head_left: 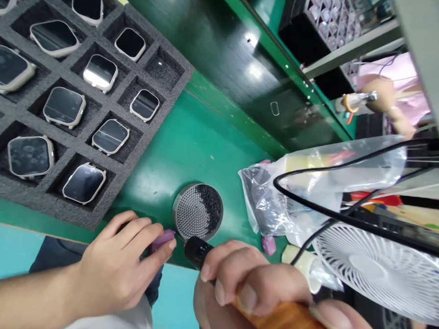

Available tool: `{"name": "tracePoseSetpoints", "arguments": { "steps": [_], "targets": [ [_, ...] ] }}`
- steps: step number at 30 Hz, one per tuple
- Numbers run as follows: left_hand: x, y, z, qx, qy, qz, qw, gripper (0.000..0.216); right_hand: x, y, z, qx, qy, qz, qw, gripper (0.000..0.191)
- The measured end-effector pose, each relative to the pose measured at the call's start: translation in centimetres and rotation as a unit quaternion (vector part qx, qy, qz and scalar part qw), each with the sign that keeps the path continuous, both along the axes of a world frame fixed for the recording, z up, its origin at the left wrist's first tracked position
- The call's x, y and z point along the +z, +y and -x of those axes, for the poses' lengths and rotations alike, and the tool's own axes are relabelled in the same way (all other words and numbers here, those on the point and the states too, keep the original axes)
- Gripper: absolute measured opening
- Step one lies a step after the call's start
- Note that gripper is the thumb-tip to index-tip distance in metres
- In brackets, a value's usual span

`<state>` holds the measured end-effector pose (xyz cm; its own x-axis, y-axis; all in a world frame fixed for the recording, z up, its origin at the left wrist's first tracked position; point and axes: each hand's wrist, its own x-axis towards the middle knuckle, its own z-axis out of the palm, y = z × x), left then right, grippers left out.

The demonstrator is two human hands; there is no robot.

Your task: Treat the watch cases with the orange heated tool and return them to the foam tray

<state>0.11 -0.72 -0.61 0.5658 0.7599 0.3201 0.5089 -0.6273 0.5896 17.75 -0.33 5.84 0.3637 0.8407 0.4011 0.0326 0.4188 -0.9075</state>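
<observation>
Purple piece [163, 240] sits at the near edge of the green bench [191, 143], pinched in the fingertips of the left hand [116, 264]. In the 1 head view we see the right hand [260, 297] wrapped tight around an orange-handled driver [197, 251]. Its black nose is just beside the piece and just below the round screw dish [198, 211]. The foam tray [161, 73] of watch bodies [110, 136] lies to the left, a plastic bag [314, 179] and white fan [383, 271] to the right. We judge this step as lining up tool and piece. A next move calls for a steady pinch and a squarely held tip.
</observation>
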Motion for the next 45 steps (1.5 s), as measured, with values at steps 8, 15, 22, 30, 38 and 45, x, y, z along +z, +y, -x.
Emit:
{"name": "tracePoseSetpoints", "arguments": {
  "steps": [8, 15, 22, 30, 38, 45],
  "targets": [
    [0.1, 0.1, -0.2, 0.009, 0.001, 0.000, 1.000, 0.032, -0.7, -0.4, -1.3, 0.095, -0.003, 0.021, 0.995, 0.034],
    [-0.1, 0.0, -0.3, 0.012, -0.006, 0.000, 1.000, 0.032, -1.4, -1.9, -3.0, 0.141, -0.030, 0.105, 0.984, 0.025],
    [-0.1, 0.0, -0.3, 0.015, -0.018, -0.008, 1.000, 0.031, -0.9, -2.9, -3.5, 0.154, -0.049, 0.183, 0.970, 0.031],
    [0.0, 0.1, -0.2, 0.014, -0.015, -0.006, 1.000, 0.029, 0.2, 0.1, -1.9, 0.210, -0.049, 0.163, 0.963, 0.041],
    [-0.2, 0.0, 0.5, -0.022, 0.034, -0.023, 0.999, 0.049, 2.1, 0.8, 0.1, -0.062, 0.010, 0.062, 0.996, 0.044],
    [-0.1, 0.1, 0.5, -0.009, 0.019, -0.002, 1.000, 0.047, 0.4, 2.4, -1.7, -0.079, 0.034, 0.021, 0.996, 0.045]
  ]
}}
